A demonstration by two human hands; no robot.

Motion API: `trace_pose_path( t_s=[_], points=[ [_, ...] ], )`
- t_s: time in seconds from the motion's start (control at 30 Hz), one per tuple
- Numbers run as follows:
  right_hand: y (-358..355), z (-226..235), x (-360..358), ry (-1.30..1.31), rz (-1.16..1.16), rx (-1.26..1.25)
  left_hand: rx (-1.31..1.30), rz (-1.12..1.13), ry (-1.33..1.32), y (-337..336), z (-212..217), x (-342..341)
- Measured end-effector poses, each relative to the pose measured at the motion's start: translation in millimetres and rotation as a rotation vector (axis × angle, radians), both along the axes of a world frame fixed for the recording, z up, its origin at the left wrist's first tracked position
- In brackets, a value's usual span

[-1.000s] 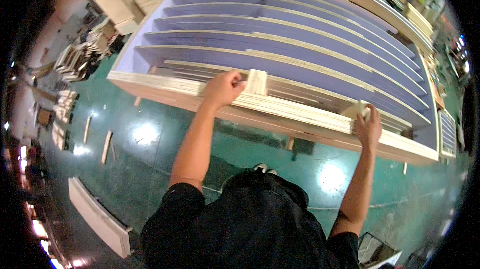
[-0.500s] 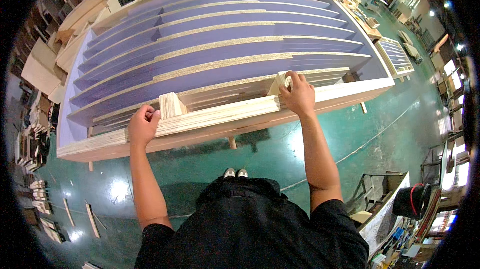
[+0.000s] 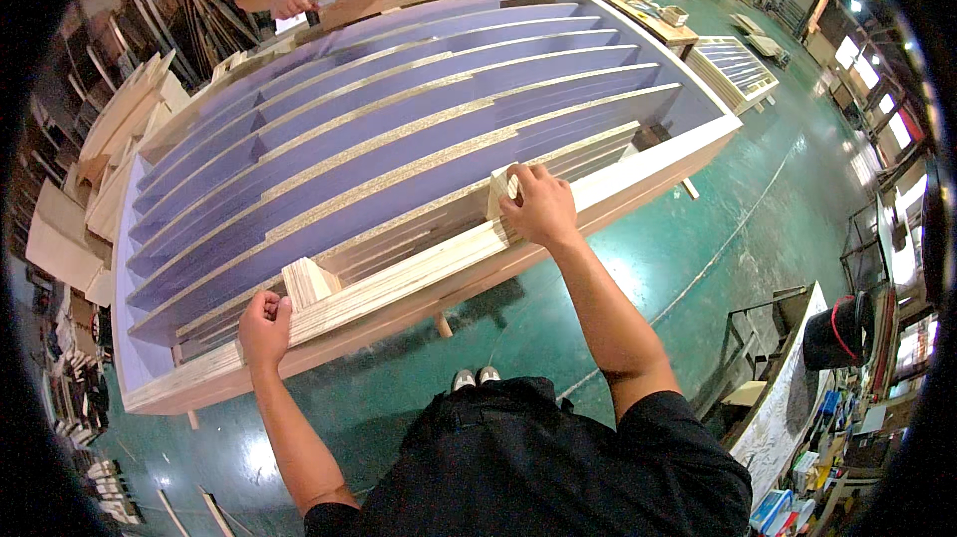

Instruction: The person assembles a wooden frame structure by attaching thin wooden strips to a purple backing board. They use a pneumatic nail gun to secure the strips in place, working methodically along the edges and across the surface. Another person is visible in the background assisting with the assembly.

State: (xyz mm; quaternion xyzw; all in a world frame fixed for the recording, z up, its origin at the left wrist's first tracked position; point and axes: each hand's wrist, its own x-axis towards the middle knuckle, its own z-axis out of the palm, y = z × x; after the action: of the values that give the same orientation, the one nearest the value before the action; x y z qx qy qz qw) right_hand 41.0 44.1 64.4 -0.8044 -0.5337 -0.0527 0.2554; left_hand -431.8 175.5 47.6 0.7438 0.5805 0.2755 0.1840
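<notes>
A big wooden frame (image 3: 419, 283) with long slats over purple panels (image 3: 399, 98) lies flat in front of me. My left hand (image 3: 265, 326) is closed on the frame's near rail, just left of a small layered wooden block (image 3: 307, 283) standing on that rail. My right hand (image 3: 540, 206) grips a second wooden block (image 3: 498, 190) set against the rail further right. Both my forearms reach forward from my dark shirt.
Another person stands at the far side with a hand (image 3: 291, 3) on the frame's far edge. Stacked boards (image 3: 120, 128) lie to the left. A smaller slatted frame (image 3: 733, 63) rests at the back right. A black bucket (image 3: 837, 331) and clutter stand on the right of the green floor (image 3: 698, 238).
My view has swung left along the frame. My left hand went from lying on a block to gripping the rail beside one, and my right hand moved from the rail onto the second block.
</notes>
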Motion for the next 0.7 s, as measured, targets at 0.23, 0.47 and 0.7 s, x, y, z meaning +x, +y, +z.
trace_pose_path(
  t_s=[0.23,0.47,0.7],
  points=[
    [39,62,34,-0.477,0.003,0.291,-0.052,0.028,0.04,-3,3,6],
    [141,150,116,-0.478,-0.087,-0.564,-0.049,0.017,0.078,-3,13,4],
    [113,112,173,-0.397,0.139,-0.138,-0.09,0.021,0.097,-8,19,7]
  ],
)
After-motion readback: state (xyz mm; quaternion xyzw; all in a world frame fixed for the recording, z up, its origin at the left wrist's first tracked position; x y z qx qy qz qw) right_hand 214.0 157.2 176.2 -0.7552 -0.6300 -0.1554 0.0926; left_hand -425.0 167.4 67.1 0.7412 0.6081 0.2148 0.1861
